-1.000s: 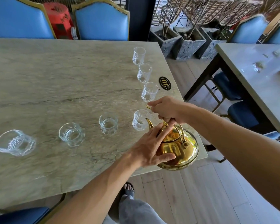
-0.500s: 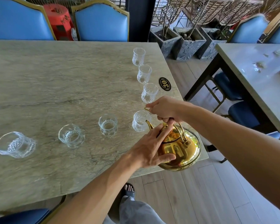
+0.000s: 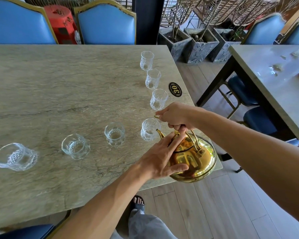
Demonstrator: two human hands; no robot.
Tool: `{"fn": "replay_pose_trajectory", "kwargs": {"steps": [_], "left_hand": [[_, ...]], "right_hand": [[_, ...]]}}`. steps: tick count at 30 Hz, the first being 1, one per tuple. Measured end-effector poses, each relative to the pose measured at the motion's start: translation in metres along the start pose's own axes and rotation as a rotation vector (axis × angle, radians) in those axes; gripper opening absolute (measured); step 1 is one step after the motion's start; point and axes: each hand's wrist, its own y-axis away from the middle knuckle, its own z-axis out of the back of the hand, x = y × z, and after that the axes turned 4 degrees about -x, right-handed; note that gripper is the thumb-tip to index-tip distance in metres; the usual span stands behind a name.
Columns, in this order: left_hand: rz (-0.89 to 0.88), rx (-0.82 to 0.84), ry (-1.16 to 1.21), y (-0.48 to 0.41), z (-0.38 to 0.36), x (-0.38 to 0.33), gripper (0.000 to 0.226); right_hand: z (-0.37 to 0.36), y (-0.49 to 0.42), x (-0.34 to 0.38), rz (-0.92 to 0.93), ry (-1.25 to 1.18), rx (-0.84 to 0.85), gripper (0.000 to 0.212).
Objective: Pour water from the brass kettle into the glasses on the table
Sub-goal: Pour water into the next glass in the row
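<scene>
A shiny brass kettle (image 3: 195,161) is held tilted over the near right corner of the stone table (image 3: 59,87), its spout at the rim of the corner glass (image 3: 149,129). My right hand (image 3: 175,116) grips the kettle's handle from above. My left hand (image 3: 160,158) lies on the kettle's lid and side, fingers spread. Several clear cut glasses stand in an L: one row runs left, with a glass (image 3: 114,134), a second glass (image 3: 75,146) and an end glass (image 3: 15,156); another row runs away along the right edge, nearest glass (image 3: 158,99).
A black oval plaque with the number 30 (image 3: 175,89) lies by the right edge. Blue chairs (image 3: 105,23) stand behind the table. Stone planters (image 3: 200,44) and a second table (image 3: 273,78) stand to the right across a wooden floor gap. My sandalled foot (image 3: 138,202) is below.
The kettle has tipped a little further toward the corner glass, and both hands stay on it. The glasses have not moved.
</scene>
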Motion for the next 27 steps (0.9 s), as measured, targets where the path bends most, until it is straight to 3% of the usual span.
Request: {"fn": "replay_pose_trajectory", "kwargs": {"steps": [27], "left_hand": [[-0.018, -0.006, -0.043, -0.0042, -0.0063, 0.0045, 0.106]], "right_hand": [[0.002, 0.0045, -0.0036, -0.01, 0.007, 0.014, 0.043]]}}
